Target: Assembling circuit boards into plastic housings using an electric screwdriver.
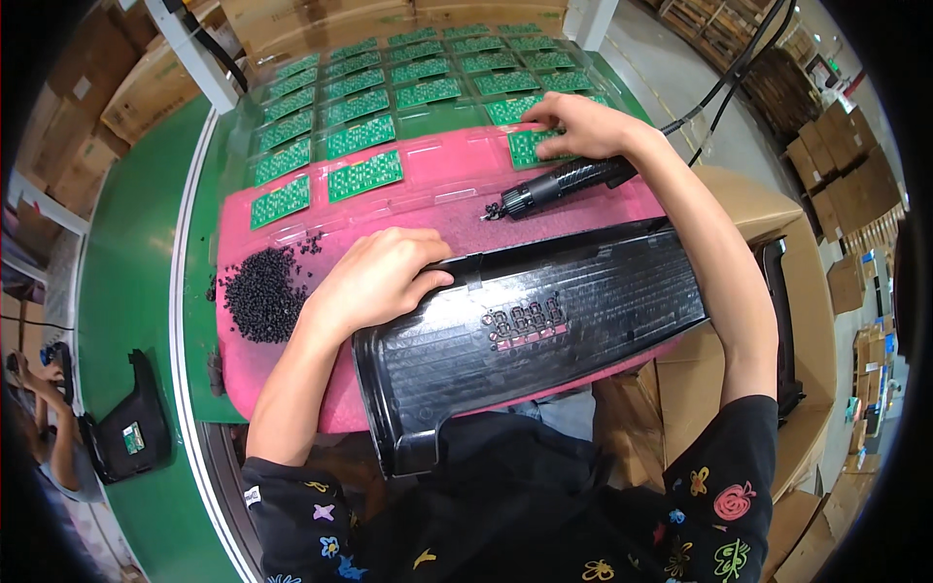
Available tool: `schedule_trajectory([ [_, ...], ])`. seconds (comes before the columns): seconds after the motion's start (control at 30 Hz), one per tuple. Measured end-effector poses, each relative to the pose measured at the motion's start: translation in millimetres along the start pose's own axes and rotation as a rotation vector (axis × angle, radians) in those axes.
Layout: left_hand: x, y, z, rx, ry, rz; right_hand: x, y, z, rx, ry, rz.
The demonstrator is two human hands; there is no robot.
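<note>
A large black plastic panel [603, 291] lies across the front of the pink mat, with a group of small cut-out openings near its middle. My left hand [384, 277] grips the panel's far edge near its left end, fingers curled over it. Beyond the panel, my right hand [588, 128] has its thumb and fingers closed at the right side of a green circuit board [523, 149] in the clear tray. Just below that hand, a black electric screwdriver [554, 187] lies on the mat, its tip by a few black screws.
Several rows of green circuit boards [428, 93] fill the clear tray at the back. Small black screws [264, 296] are heaped on the pink mat [447, 219] at left. A cardboard box [816, 360] stands at right. Far left, another person's arm [60, 428] is near another black panel [131, 428].
</note>
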State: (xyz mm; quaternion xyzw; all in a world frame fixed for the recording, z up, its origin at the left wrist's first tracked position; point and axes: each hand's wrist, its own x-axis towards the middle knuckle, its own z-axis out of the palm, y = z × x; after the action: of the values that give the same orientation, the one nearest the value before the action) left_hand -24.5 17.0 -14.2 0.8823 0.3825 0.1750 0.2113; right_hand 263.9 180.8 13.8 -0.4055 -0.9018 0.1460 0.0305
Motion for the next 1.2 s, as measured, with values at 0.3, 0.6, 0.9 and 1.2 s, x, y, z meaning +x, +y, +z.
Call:
schedule_trajectory([
  [0.3,0.3,2.9,0.0,0.071,0.069,-0.042,-26.2,-48.6,1.2,0.347,0.733,-0.156],
  [0.6,-4.6,18.2,-8.5,-1.022,0.089,0.205,-74.0,-142.6,29.4,1.437,0.371,-0.447],
  [0.9,-7.9,28.4,-10.5,-0.991,0.227,-0.018,-117.8,-137.5,17.8,1.015,0.417,-0.012],
  [1.2,-3.2,35.5,-3.5,-0.669,0.187,-0.091,-159.2,-131.2,28.3,1.034,0.366,0.216],
])
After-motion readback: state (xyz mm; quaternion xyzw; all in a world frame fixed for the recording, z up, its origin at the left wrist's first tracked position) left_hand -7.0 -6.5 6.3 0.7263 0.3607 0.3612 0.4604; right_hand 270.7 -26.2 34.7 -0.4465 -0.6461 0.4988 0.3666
